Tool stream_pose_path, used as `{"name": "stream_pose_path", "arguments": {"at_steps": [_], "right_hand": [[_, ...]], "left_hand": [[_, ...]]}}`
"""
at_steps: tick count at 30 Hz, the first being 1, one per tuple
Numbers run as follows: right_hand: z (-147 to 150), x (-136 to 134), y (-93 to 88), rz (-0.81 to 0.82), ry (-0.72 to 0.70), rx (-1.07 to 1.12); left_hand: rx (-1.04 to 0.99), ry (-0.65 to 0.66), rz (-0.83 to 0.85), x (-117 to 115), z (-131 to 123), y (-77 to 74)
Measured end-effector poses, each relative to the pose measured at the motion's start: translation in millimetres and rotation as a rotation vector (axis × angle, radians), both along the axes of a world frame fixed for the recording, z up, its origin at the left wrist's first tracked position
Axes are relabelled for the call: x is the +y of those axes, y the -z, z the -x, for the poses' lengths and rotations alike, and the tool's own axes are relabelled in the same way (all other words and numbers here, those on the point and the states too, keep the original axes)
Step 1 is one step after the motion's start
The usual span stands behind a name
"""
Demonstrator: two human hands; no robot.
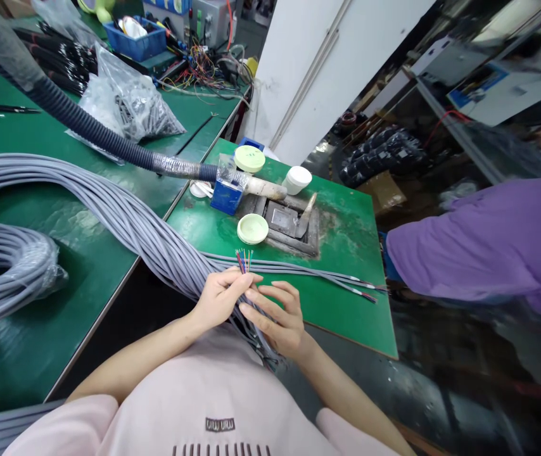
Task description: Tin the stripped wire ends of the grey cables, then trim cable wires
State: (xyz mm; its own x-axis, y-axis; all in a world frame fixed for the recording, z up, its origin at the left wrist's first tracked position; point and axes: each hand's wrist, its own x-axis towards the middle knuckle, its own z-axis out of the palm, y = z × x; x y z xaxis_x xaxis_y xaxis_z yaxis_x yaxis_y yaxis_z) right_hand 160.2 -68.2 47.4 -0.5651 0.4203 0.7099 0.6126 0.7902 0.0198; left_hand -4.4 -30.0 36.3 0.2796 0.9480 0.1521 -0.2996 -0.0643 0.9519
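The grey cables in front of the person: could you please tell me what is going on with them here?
The person is handling cable ends with both hands. The left hand pinches coloured wires that point upward; the right hand is close beside it, though exactly what it grips is hard to see. A thick bundle of grey cables sweeps in from the left, and a few separate lengths run across the small green table, past an open round tub.
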Motion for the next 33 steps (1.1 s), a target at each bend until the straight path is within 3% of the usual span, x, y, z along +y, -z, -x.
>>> {"name": "stream_pose_path", "arguments": {"at_steps": [6,11,14,18,21,23,27,33], "right_hand": [[2.1,-0.3,1.5,0.007,0.024,0.019],[-7.6,-11.3,-3.1,-0.024,0.112,0.025],[-31.8,-30.6,-10.4,-0.061,0.304,0.029],[-78.8,-74.0,-16.8,-0.11,0.703,-0.056],[-108.9,-108.0,-12.7,0.181,0.968,-0.245],[-118.6,-122.5,-7.0,0.412,0.989,-0.27],[-106.7,-119.2,2.8,0.717,0.809,0.072],[-56.9,-59.6,21.7,1.327,0.42,0.774]], "left_hand": [[0.001,0.017,-0.053,3.1,-1.0,1.2],[0.133,0.122,-0.232,8.6,-7.5,2.0],[0.3,0.121,-0.42,17.6,-12.9,2.7],[0.681,0.021,-0.685,37.3,-18.1,6.3],[0.985,-0.007,-0.782,50.7,-23.7,9.3],[1.139,-0.005,-0.809,56.7,-29.8,10.3],[1.313,0.032,-0.793,64.4,-45.2,10.0],[1.289,0.085,-0.735,66.9,-55.1,6.4]]}}
